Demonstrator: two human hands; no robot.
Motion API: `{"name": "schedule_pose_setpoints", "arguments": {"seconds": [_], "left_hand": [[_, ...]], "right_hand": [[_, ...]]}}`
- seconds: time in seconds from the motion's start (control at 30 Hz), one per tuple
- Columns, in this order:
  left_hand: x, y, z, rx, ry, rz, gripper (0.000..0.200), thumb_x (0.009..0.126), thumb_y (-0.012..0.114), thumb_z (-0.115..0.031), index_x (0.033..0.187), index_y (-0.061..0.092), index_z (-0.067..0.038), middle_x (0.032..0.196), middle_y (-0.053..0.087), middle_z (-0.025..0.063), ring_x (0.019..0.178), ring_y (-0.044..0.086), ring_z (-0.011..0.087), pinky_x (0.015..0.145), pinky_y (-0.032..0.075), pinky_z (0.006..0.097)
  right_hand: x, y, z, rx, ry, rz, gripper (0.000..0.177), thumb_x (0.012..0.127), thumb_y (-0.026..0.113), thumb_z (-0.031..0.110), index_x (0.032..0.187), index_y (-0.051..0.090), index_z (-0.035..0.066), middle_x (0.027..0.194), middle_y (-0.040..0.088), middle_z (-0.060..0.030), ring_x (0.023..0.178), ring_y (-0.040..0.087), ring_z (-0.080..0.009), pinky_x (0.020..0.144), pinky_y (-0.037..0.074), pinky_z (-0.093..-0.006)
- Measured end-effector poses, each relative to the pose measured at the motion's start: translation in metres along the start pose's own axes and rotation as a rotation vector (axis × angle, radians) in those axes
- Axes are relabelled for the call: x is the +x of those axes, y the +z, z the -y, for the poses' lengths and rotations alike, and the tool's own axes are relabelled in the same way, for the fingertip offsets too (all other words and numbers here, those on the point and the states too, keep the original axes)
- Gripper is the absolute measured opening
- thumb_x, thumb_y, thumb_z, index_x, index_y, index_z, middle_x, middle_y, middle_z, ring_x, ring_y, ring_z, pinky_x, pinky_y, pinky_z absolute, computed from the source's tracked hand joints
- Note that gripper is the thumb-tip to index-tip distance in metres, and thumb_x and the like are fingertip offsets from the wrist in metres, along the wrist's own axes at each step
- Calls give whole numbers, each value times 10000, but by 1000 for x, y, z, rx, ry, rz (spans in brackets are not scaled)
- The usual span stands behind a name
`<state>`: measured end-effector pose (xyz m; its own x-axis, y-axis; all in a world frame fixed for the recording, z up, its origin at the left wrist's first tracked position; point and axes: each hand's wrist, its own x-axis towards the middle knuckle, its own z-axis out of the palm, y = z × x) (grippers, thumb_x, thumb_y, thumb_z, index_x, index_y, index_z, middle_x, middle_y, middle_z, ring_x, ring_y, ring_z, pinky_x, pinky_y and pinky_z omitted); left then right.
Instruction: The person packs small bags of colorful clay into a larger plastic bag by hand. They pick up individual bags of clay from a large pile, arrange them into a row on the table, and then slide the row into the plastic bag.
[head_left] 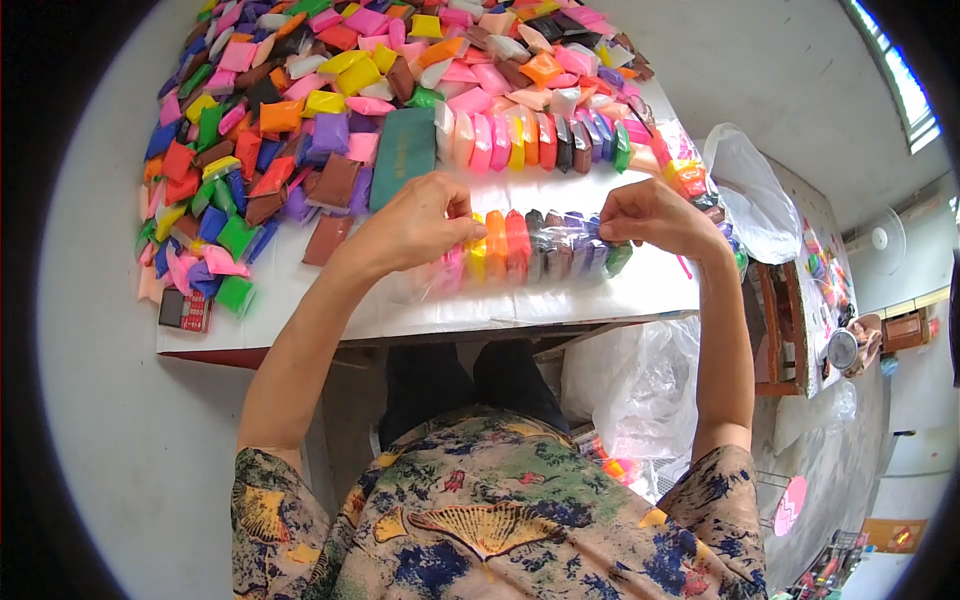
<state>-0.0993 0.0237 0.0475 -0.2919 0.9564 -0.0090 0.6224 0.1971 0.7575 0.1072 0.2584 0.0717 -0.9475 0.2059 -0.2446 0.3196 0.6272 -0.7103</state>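
A clear plastic bag (545, 275) holding a row of small coloured packets, among them yellow, orange, red, black, purple and green, lies near the table's front edge. My left hand (430, 222) is closed in a pinch at the bag's left part, by the yellow packet. At the right end my right hand (655, 215) pinches the plastic above the purple and green packets. Behind my hands stands a similar row of packets (530, 140) in clear wrap. A dark green flat piece (403, 160) is at that row's left end.
A large heap of coloured packets (325, 105) covers the table's back and left. One brown packet (327, 240) lies apart from it. A small red and black device (185, 311) sits at the left front corner. Clear plastic bags (750, 190) hang at the right edge.
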Motion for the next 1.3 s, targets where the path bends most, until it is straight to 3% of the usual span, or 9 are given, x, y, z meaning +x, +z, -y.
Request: {"name": "schedule_pose_setpoints", "arguments": {"seconds": [0.5, 0.67, 0.8, 0.9, 0.97, 1.03, 1.1, 1.17, 1.3], "left_hand": [[3, 1, 5, -4, 53, -54, 269, 758, 742, -154, 706, 608, 73, 650, 616, 146, 651, 625, 198, 627, 486, 364], [5, 2, 7, 17, 38, -56, 259, 751, 741, -153, 703, 619, 71, 639, 622, 147, 636, 628, 193, 616, 488, 363], [5, 1, 7, -42, 1, 18, 285, 782, 731, -189, 699, 588, 44, 653, 558, 77, 627, 563, 148, 563, 428, 333], [5, 1, 3, -13, -14, 22, 275, 791, 720, -187, 700, 595, 41, 601, 556, 53, 582, 557, 130, 524, 420, 321], [6, 5, 2, -18, -27, 21, 263, 811, 706, -189, 709, 608, 34, 584, 560, 34, 574, 557, 115, 512, 421, 306], [6, 5, -5, -41, -72, 86, 263, 856, 683, -199, 736, 625, 28, 597, 569, 17, 576, 556, 101, 515, 431, 291], [6, 2, -8, -144, -117, 130, 264, 900, 653, -204, 767, 640, 24, 623, 582, 6, 590, 559, 88, 528, 446, 276], [3, -2, -9, -329, -167, 143, 265, 943, 618, -202, 805, 651, 21, 662, 599, 1, 617, 565, 76, 550, 464, 263], [-21, -6, -2, -418, 23, -110, 256, 974, 584, -185, 891, 657, 45, 849, 641, 36, 774, 602, 93, 685, 488, 252]], "right_hand": [[-15, 28, -46, 235, 130, -421, 293, 781, 847, 259, 758, 642, 51, 646, 567, 34, 600, 487, -51, 526, 354, -232], [-27, 29, -17, -369, 35, -897, 193, 784, 774, 98, 873, 644, -14, 813, 683, -104, 703, 656, -186, 642, 515, -323], [-17, 52, 32, -78, -294, -790, 91, 834, 686, 1, 917, 656, -15, 826, 688, -112, 721, 661, -201, 663, 517, -324], [-2, 72, 39, -88, -164, -433, 92, 890, 661, 62, 902, 661, -29, 747, 680, -122, 696, 655, -167, 658, 518, -310], [5, 69, 27, 115, -119, -424, 120, 898, 644, 80, 891, 662, -38, 746, 692, -140, 679, 672, -189, 662, 526, -324], [2, 64, 31, 11, -52, -527, 115, 883, 644, 78, 892, 670, -34, 779, 701, -149, 713, 698, -217, 666, 526, -345], [2, 68, 40, -193, -123, -588, 104, 866, 647, 68, 905, 674, -25, 839, 701, -148, 759, 691, -229, 695, 527, -352], [2, 79, 54, -54, -212, -475, 110, 854, 632, 54, 928, 675, -16, 895, 695, -145, 775, 678, -246, 709, 526, -356], [14, 93, 61, -47, -366, -368, 182, 829, 604, 19, 997, 674, 5, 955, 680, -136, 776, 651, -268, 713, 525, -354]]}}
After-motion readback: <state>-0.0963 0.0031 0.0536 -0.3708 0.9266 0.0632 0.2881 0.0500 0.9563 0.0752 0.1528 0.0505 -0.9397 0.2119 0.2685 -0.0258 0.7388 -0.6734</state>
